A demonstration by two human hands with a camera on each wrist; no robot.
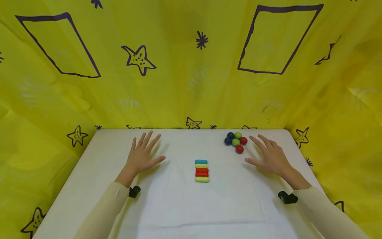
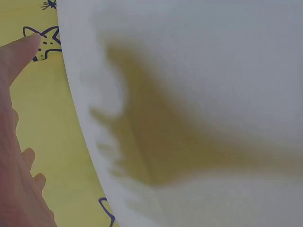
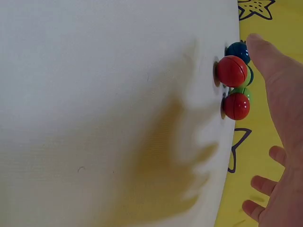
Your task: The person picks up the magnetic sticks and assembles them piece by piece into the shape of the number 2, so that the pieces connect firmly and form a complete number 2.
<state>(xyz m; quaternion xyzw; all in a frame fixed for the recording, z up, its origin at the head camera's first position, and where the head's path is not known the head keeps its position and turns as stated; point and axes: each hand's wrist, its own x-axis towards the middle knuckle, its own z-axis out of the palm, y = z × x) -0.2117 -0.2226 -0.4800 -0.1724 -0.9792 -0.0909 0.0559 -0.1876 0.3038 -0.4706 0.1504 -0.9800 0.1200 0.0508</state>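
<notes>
My left hand (image 1: pixel 141 156) hovers over the left part of the white table with its fingers spread, holding nothing. On the right, my right hand (image 1: pixel 271 156) is also spread and holds nothing, just right of a cluster of small shiny balls. The cluster has dark blue balls (image 1: pixel 228 141), green balls (image 1: pixel 235 142) and red balls (image 1: pixel 239 149). Between the hands lies a column of short rounded bars: a blue bar (image 1: pixel 201 161) at the far end, then a yellow-green bar (image 1: pixel 201 166), two red bars (image 1: pixel 202 170) and another yellow-green bar (image 1: pixel 202 179) nearest me.
The white table (image 1: pixel 173 209) has a crease near its front. A yellow curtain (image 1: pixel 173 83) with dark star drawings rises behind the table and along both sides. Each wrist wears a small black camera, such as the right wrist camera (image 1: pixel 287 198).
</notes>
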